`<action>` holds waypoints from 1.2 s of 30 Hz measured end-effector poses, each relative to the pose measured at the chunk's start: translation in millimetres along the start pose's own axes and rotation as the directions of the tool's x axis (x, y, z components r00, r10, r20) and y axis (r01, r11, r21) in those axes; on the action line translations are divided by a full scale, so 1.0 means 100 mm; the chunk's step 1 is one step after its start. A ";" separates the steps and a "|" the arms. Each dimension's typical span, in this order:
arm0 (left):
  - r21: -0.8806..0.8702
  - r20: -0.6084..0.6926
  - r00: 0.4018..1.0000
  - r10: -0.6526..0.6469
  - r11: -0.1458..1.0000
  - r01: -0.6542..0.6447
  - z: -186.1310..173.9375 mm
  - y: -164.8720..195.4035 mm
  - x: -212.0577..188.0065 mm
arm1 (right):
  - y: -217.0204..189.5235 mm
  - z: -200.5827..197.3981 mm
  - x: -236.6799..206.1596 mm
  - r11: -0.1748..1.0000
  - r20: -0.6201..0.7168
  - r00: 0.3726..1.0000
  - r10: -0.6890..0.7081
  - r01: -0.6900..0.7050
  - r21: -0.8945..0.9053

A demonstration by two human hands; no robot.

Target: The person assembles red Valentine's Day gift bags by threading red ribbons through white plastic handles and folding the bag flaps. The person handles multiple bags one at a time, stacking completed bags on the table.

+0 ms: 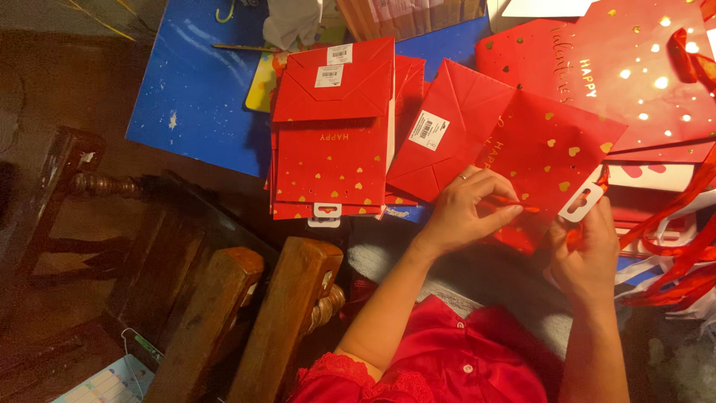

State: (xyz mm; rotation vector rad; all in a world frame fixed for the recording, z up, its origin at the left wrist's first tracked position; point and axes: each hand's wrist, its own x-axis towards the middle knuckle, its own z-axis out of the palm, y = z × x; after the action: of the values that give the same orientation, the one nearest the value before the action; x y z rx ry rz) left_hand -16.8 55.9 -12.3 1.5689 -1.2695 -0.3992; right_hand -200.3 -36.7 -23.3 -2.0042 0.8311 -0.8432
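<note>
Chairs of dark wood fill the left of the frame, two of them, the nearer one (246, 313) with two pale rails running up toward the middle. Right of them, upper centre, a blue sheet (194, 89) covers the table, and on it lies a stack of flat red gift bags (332, 160) with gold hearts, folded bottoms up and two white barcode labels showing on the top one; how many bags are in the stack cannot be told. Just right of the stack, one more folded red bag with a single barcode label (447, 130) lies tilted. At lower centre the left hand (466, 213), a ring on one finger, has thumb and forefinger pinched together on a thin red ribbon (514, 203) that lies across the flat red gift bag (552, 160) held at centre right. The right hand (585, 257) grips that bag's lower edge, fingers curled shut beneath it beside a white hang tab (582, 201). Two larger red bags (634, 67) with gold spots lie at upper right, and a tangle of loose red ribbons (675, 261) lies at the right edge.
</note>
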 end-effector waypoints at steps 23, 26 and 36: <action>-0.011 -0.001 0.999 -0.038 0.999 0.038 -0.01 0.03 -0.01 | -0.09 0.03 0.01 0.951 0.020 0.993 0.117 -0.118 0.287; -0.002 -0.005 1.000 -0.014 1.000 0.014 -0.01 0.03 0.00 | -0.06 0.03 0.01 0.973 0.014 0.993 0.117 -0.117 0.199; -0.006 -0.003 1.000 -0.002 1.000 0.002 0.00 0.00 -0.01 | -0.06 0.04 0.00 0.985 -0.017 0.996 0.085 -0.081 0.151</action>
State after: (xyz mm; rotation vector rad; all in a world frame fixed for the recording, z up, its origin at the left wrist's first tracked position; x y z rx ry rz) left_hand -17.0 56.5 -12.6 1.5653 -1.2635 -0.4012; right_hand -195.6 -31.7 -20.0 -1.8196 0.8334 -0.8570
